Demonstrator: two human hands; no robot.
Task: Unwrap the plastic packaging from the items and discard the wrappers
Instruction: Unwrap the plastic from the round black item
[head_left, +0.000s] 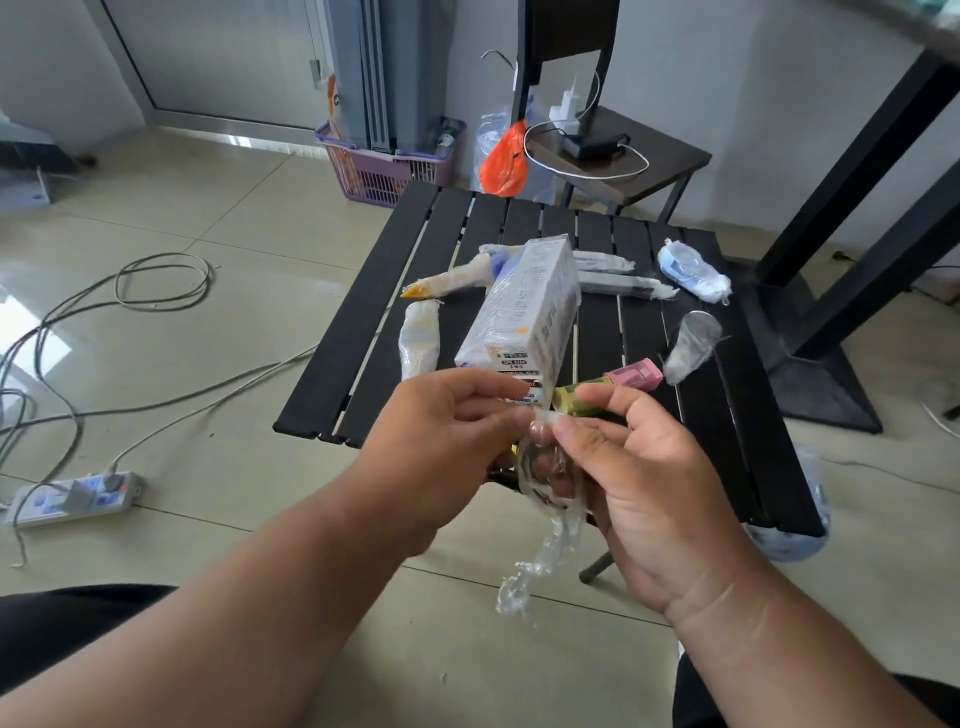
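Over the near edge of the black slatted table (363, 322) my left hand (441, 441) grips the bottom end of a white box (530, 306) still wrapped in clear plastic, tilted up and away. My right hand (639, 478) pinches the loosened clear wrap (545, 499) at the box's base; a twisted strand of it hangs down below my hands. Several wrapped items lie on the table: a long yellow-tipped one (452, 283), a short white one (418, 340), a dark stick (623, 285), a blue-white bundle (693, 273) and a clear-wrapped cone (691, 345).
A pink eraser (634, 375) and a yellow-green item (576, 397) lie unwrapped near my right hand. A blue plastic bag (795, 540) hangs at the table's right corner. Cables and a power strip (72, 499) lie on the floor at left; a purple basket (384, 171) and a side table (623, 156) stand behind.
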